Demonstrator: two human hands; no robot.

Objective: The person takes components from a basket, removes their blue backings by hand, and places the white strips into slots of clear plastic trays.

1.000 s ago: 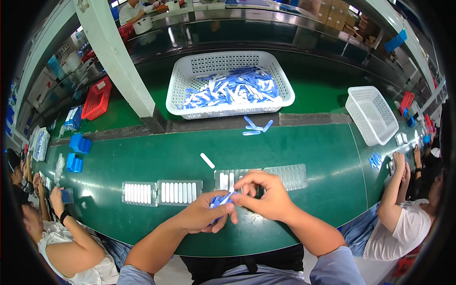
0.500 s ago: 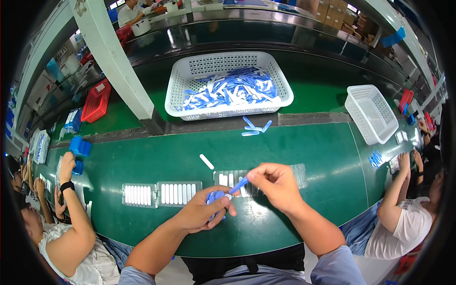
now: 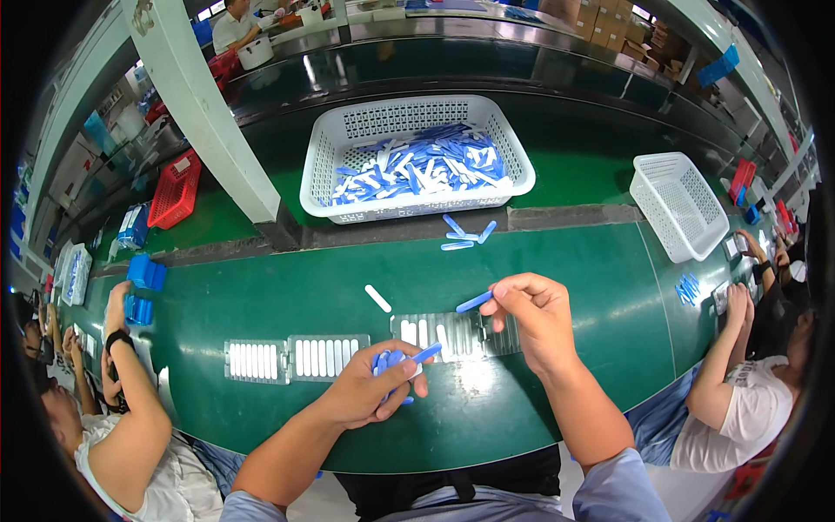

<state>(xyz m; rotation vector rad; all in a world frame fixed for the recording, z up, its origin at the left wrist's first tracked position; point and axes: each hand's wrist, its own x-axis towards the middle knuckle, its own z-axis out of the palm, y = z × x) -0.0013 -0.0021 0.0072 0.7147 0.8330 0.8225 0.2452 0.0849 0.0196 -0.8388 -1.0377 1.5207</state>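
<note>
My left hand (image 3: 357, 391), palm up, is curled round a bunch of flat, round-ended strips (image 3: 389, 358), shaped like small nail files, with blue and white faces. One blue strip (image 3: 427, 352) juts out past its fingertips. Up and to the right, my right hand (image 3: 535, 322) pinches a single blue strip (image 3: 474, 302) between thumb and fingers. Below that strip lies a clear slotted plastic tray (image 3: 470, 345) with a few white strips at its left part; my right hand partly hides it. Another clear tray (image 3: 283, 358) to the left holds rows of white strips (image 3: 326, 356).
A large white basket (image 3: 309, 187) heaped with blue and white strips stands beyond the ledge. Several loose strips (image 3: 465, 235) lie before it; one white strip (image 3: 377, 298) lies nearer. An empty white basket (image 3: 678, 209) stands right. Co-workers sit at both sides; a post (image 3: 204, 113) rises left.
My right hand has moved up and right, away from my left hand, carrying one blue strip. Another blue strip now sticks out of my left hand's bunch.
</note>
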